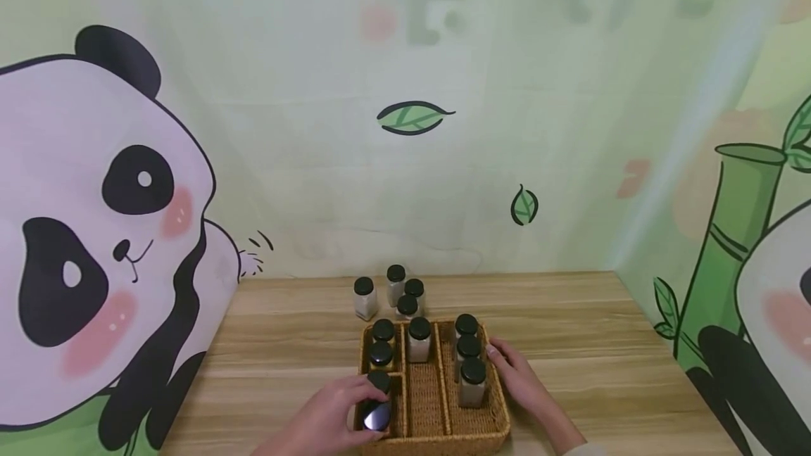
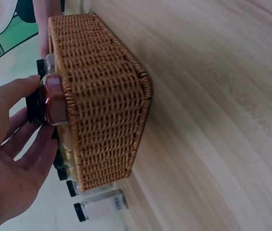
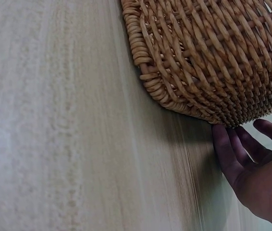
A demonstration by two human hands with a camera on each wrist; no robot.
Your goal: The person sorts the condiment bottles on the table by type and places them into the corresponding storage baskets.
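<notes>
My left hand (image 1: 336,410) pinches the black lid of a spice jar (image 2: 54,98) with red contents, between thumb and fingers. This jar is at the near left compartment of a woven basket (image 1: 437,444), its glass partly above the rim in the left wrist view. Just behind it, another black-lidded jar (image 1: 379,380) is partly covered by the hand. On the basket's right side, my right hand (image 1: 522,380) touches the wicker wall with extended fingers (image 3: 227,154). Three jars (image 1: 472,389) line the right compartment, and one jar (image 1: 419,343) stands in the middle one.
Two more lidded jars (image 1: 381,354) stand in the far left compartment. Behind the basket, several jars with black lids (image 1: 364,299) stand on the wooden table (image 1: 285,343). A panda-print backdrop (image 1: 304,160) rises at the table's back edge.
</notes>
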